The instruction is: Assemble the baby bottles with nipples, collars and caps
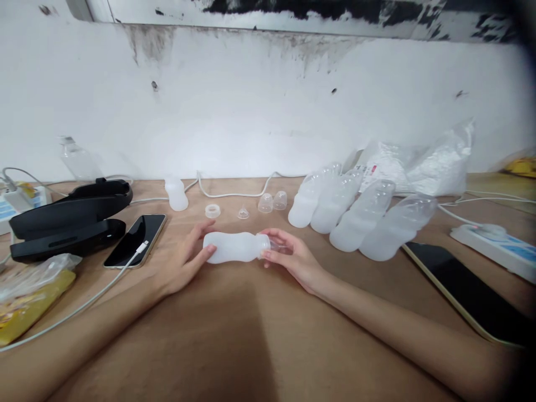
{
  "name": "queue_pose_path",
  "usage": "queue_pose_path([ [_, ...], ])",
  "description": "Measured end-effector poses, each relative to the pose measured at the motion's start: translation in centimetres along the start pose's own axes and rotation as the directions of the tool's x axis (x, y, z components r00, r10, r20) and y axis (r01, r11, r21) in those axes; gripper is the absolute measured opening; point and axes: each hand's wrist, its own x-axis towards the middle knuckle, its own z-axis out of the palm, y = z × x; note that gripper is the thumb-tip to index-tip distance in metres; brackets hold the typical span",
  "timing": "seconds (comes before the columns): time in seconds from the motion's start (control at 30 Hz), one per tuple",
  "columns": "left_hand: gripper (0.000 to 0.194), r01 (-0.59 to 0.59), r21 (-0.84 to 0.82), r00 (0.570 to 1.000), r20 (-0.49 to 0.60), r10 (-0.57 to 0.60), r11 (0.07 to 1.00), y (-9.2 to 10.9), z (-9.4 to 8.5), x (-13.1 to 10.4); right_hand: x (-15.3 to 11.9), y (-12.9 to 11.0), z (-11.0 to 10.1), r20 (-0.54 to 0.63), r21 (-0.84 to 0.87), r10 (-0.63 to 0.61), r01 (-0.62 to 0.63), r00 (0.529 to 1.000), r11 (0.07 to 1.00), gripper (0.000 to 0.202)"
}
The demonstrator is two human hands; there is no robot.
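Nearest: brown tabletop [201, 346], both forearms reaching in over it; yellow-and-clear bag [37, 301] at far left, large dark-screened phone [464, 290] at far right. Then the hands, mid-table. Left hand [184, 265] half open in a loose C around the base of a frosted bottle [234, 247], thumb on its near side, fingers beyond; can't tell if it bears any weight. Right hand [299, 259] closed on the bottle's neck end, thumb and fingers pinching about the collar, clear tip partly hidden by fingers. Bottle lies sideways between the hands, base left, neck right; can't tell whether it touches the table. Left of it: smaller phone [134, 231] with a white cable [143, 247] ending over it, and a black curved device [62, 218]. Right: four capped frosted bottles [304, 206] in a row, slanting in view; white power strip [494, 245] farther right. Just behind the hands, left to right: white ring [213, 211], clear nipple [243, 213], two clear caps [265, 203] side by side. Farther back: small frosted bottle [177, 195], clear plastic bottle [77, 159], stuffed clear bag [444, 162], then stained white wall [251, 111].
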Motion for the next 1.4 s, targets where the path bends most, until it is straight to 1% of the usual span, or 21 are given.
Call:
queue_pose_path([
  [0.07, 0.039, 0.075, -0.043, 0.996, 0.058, -0.073, 0.996, 0.0, -0.1, 0.1, 0.0, 0.0, 0.0, -0.004, -0.012, 0.001, -0.001, 1.0, 1.0, 0.033],
  [0.1, 0.037, 0.053, -0.053, 0.997, 0.063, -0.049, 0.997, 0.0, -0.1, 0.1, 0.0, 0.0, -0.1, -0.007, -0.018, -0.001, 0.001, 1.0, 1.0, 0.033],
  [0.2, 0.04, -0.159, -0.003, 0.987, 0.018, 0.159, 0.987, -0.2, 0.0, 0.0, 0.0, 0.1, -0.2, -0.027, -0.028, -0.011, 0.01, 1.0, 1.0, 0.034],
  [0.3, 0.032, -0.347, 0.137, 0.935, -0.017, 0.353, 0.928, -0.5, 0.2, -0.2, 0.1, 0.0, -0.3, -0.034, -0.03, 0.004, -0.005, 0.999, 1.0, 0.035],
  [0.4, 0.026, -0.446, 0.215, 0.886, -0.032, 0.463, 0.869, -0.5, 0.3, -0.4, 0.2, 0.0, -0.2, -0.018, -0.019, 0.012, -0.013, 1.0, 1.0, 0.034],
  [0.47, 0.04, -0.403, 0.149, 0.907, -0.068, 0.416, 0.903, -0.3, 0.3, -0.4, 0.1, -0.1, -0.1, -0.014, -0.008, 0.005, -0.006, 1.0, 1.0, 0.034],
  [0.53, 0.057, -0.263, -0.01, 0.962, -0.075, 0.261, 0.965, 0.0, 0.3, -0.4, 0.0, -0.1, 0.0, -0.008, -0.03, -0.018, 0.018, 1.0, 0.999, 0.035],
  [0.6, 0.055, -0.098, -0.138, 0.995, -0.013, 0.097, 0.986, 0.3, 0.2, -0.4, -0.3, -0.2, 0.0, 0.006, -0.102, -0.051, 0.052, 0.999, 0.993, 0.037],
  [0.67, 0.043, 0.001, -0.172, 0.997, 0.073, 0.011, 0.985, 0.4, 0.1, -0.4, -0.5, -0.4, 0.0, 0.02, -0.189, -0.073, 0.075, 0.997, 0.979, 0.038],
  [0.73, 0.038, -0.001, -0.156, 0.993, 0.112, 0.019, 0.988, 0.5, 0.0, -0.5, -0.7, -0.7, -0.1, 0.027, -0.252, -0.078, 0.083, 0.997, 0.964, 0.038],
  [0.83, 0.04, -0.128, -0.078, 0.982, 0.126, 0.137, 0.989, 0.2, 0.1, -0.8, -0.8, -1.1, -0.3, 0.028, -0.293, -0.059, 0.065, 0.998, 0.954, 0.038],
  [0.9, 0.044, -0.21, 0.002, 0.969, 0.131, 0.208, 0.978, 0.0, 0.2, -0.9, -0.8, -1.2, -0.4, 0.026, -0.283, -0.043, 0.049, 0.999, 0.958, 0.038],
  [1.0, 0.046, -0.262, 0.061, 0.959, 0.132, 0.252, 0.963, -0.1, 0.4, -1.1, -0.8, -0.9, -0.4, 0.029, -0.236, -0.031, 0.037, 0.999, 0.971, 0.039],
  [1.1, 0.045, -0.235, 0.023, 0.968, 0.091, 0.232, 0.972, 0.1, 0.4, -1.1, -0.7, -0.8, -0.3, 0.055, -0.165, -0.019, 0.028, 0.998, 0.986, 0.04],
  [1.2, 0.039, -0.071, -0.14, 0.996, -0.06, 0.063, 0.988, 0.3, 0.2, -0.7, 0.5, -1.6, -0.4, 0.117, -0.193, -0.085, 0.107, 0.989, 0.975, 0.035],
  [1.23, 0.037, -0.003, -0.228, 0.991, -0.134, -0.028, 0.974, 0.3, 0.1, -0.5, 1.3, -2.2, -0.5, 0.123, -0.319, -0.127, 0.16, 0.984, 0.934, 0.037],
  [1.27, 0.036, 0.047, -0.314, 0.973, -0.2, -0.115, 0.948, 0.2, 0.1, -0.3, 2.3, -2.8, -0.7, 0.121, -0.482, -0.167, 0.205, 0.978, 0.852, 0.043],
  [1.3, 0.035, 0.075, -0.387, 0.95, -0.254, -0.184, 0.919, 0.0, 0.2, -0.1, 3.5, -3.5, -0.8, 0.097, -0.683, -0.209, 0.218, 0.973, 0.697, 0.044],
  [1.33, 0.035, 0.082, -0.439, 0.93, -0.29, -0.227, 0.895, -0.3, 0.2, 0.2, 4.8, -4.1, -1.0, 0.069, -0.888, -0.235, 0.167, 0.97, 0.428, 0.041],
  [1.37, 0.036, 0.08, -0.468, 0.919, -0.307, -0.247, 0.88, -0.5, 0.3, 0.3, 6.2, -4.7, -1.1, 0.033, -0.948, -0.248, 0.109, 0.968, 0.3, 0.048],
  [1.4, 0.036, 0.077, -0.479, 0.916, -0.311, -0.251, 0.874, -0.7, 0.4, 0.5, 7.6, -5.1, -1.3, 0.01, -0.973, -0.255, 0.068, 0.967, 0.219, 0.056],
])
